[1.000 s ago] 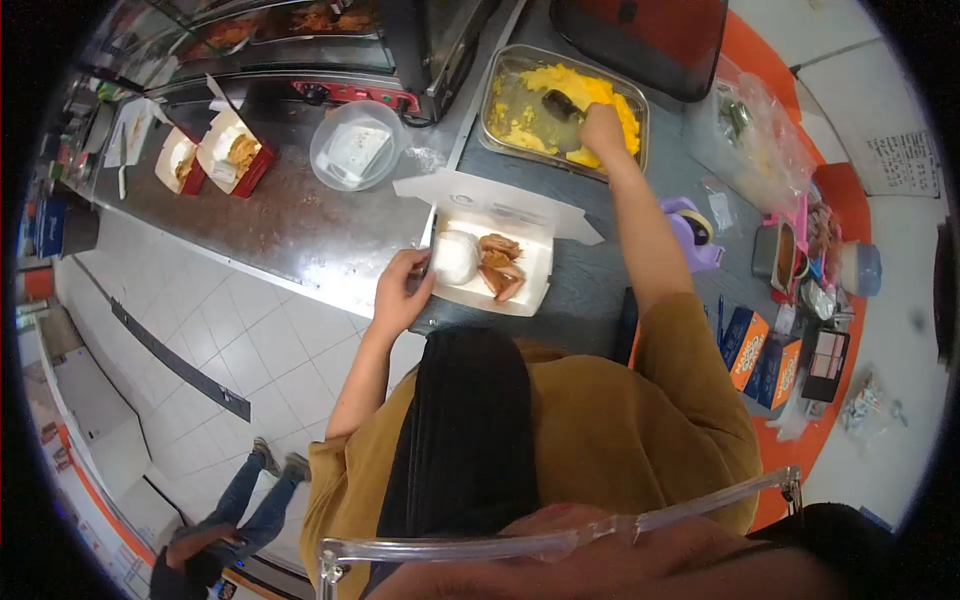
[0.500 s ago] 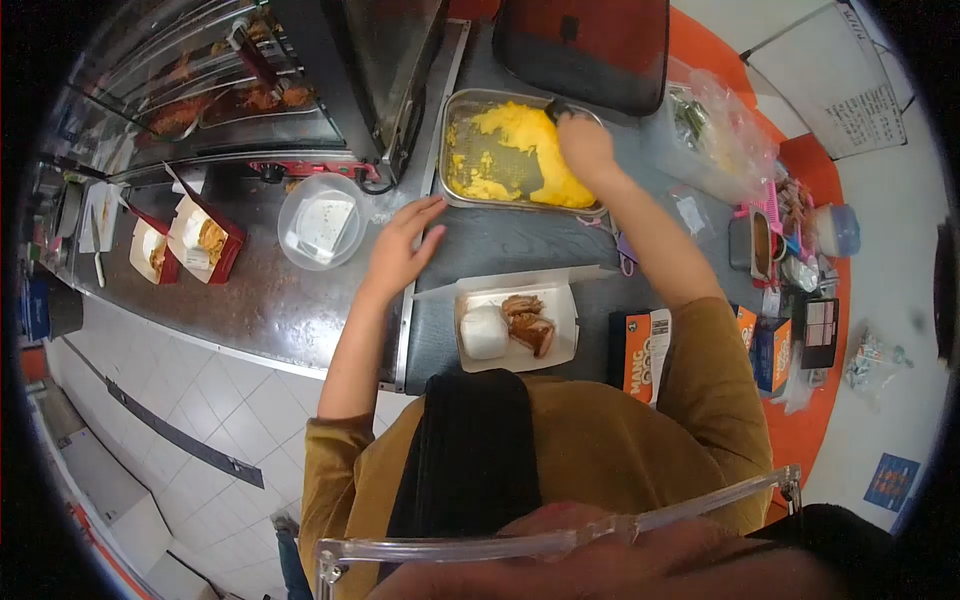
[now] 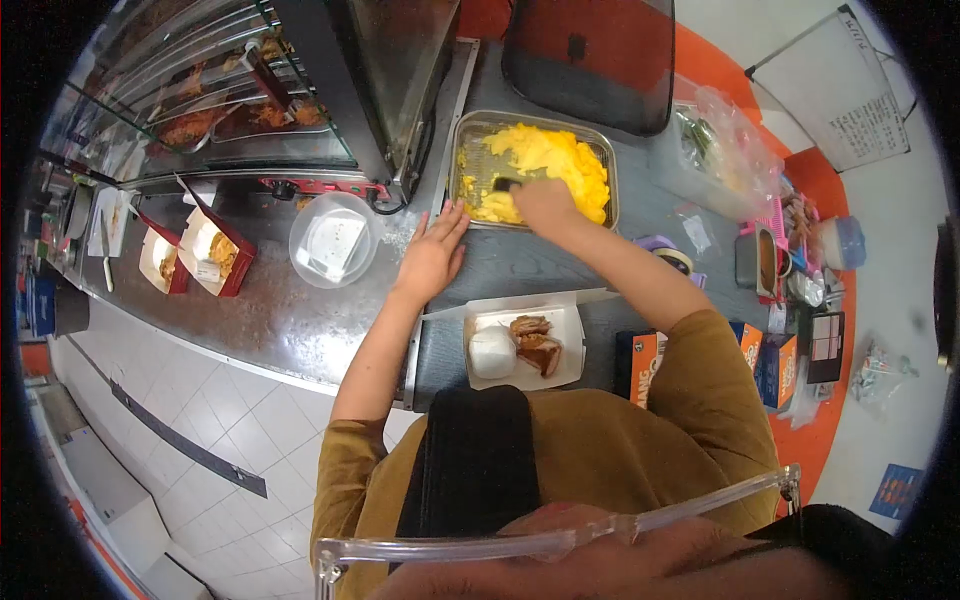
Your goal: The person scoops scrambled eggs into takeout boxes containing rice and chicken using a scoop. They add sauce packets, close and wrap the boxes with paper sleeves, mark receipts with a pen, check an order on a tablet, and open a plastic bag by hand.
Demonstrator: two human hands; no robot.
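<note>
Food [image 3: 575, 170], soft and bright yellow, lies heaped in a metal tray [image 3: 473, 168] on the dark counter [image 3: 530, 268], thickest toward its right side. From here I can see the right hand [image 3: 547, 203] over the tray's near edge, fingers wrapped around a dark utensil [image 3: 507, 184] that the hand partly hides. The left hand [image 3: 432, 255] rests palm down by the tray's near-left corner, its fingers apart, the tips at the rim. Nearer the person's body sits an open white box [image 3: 571, 340] holding a white mound [image 3: 492, 352] beside browned pieces [image 3: 538, 350]. Off to the left stand a clear round tub [image 3: 368, 245] and two red boxes [image 3: 240, 266], below a glass-fronted cabinet [image 3: 375, 100].
</note>
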